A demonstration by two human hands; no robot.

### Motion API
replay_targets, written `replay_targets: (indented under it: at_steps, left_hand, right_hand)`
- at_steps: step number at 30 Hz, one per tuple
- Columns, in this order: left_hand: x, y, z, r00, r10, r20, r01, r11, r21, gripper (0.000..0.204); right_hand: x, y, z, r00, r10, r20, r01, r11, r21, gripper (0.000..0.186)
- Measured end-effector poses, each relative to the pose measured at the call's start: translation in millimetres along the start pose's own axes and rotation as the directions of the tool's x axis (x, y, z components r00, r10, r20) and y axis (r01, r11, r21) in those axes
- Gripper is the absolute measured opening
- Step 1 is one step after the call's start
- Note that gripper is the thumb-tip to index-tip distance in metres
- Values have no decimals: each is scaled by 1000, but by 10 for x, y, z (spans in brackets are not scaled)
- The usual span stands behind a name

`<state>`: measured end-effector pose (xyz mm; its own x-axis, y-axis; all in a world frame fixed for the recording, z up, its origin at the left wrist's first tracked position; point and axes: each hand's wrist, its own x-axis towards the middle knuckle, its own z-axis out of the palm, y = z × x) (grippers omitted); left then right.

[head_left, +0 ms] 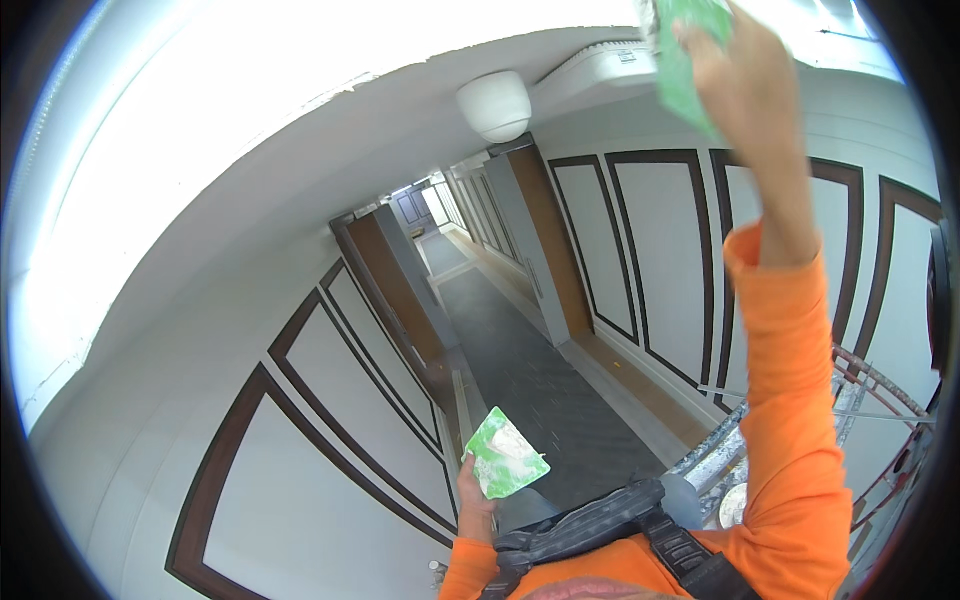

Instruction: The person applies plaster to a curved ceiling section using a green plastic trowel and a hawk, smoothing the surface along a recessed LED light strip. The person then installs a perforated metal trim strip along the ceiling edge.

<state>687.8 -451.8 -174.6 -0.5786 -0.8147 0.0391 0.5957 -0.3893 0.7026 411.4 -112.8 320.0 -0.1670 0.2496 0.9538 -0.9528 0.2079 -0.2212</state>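
My left hand [475, 494], low in front of my body, grips the edge of a flat green putty spreader [508, 468]. White putty is smeared over its face, with a thicker lump near the middle. My right arm is stretched high up to the right. In the closed right hand [752, 88] is a second green putty spreader [684, 90], slightly blurred, close to the bright ceiling edge [560, 22]. Whether its blade touches the surface I cannot tell.
A white dome fixture [496, 106] hangs from the ceiling beside a long white fixture [605, 68]. Metal scaffold rails [715, 455] with white splashes stand at my right. A corridor with a dark floor [530, 370] runs ahead between panelled walls [655, 240].
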Motion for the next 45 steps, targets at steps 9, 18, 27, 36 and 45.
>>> replay_targets:
  at_steps: [9, 18, 27, 36, 45]
  left_hand:
    - [-26, -45, 156, 999, 27, 35, -27, 999, -21, 55]
    - [215, -158, 195, 992, 45, 118, -43, 999, -14, 52]
    - [-285, 516, 598, 898, 389, -204, -396, 918, 4, 54]
    - [-405, 590, 747, 721, 645, -253, -602, 764, 233, 60]
    - [-354, 340, 861, 588, 800, -121, -567, 514, 644, 60]
  right_hand:
    - [701, -1117, 415, 855, -360, 374, 408, 911, -57, 22]
    - [-460, -2894, 18, 524, -740, 422, 746, 638, 192, 32]
    - [-2526, -293, 699, 505, -105, 857, -778, 374, 504, 24]
    - [-3376, -536, 961, 373, -547, 749, -371, 652, 661, 34]
    - [-3915, -750, 1115, 331, -637, 696, -199, 674, 711, 41]
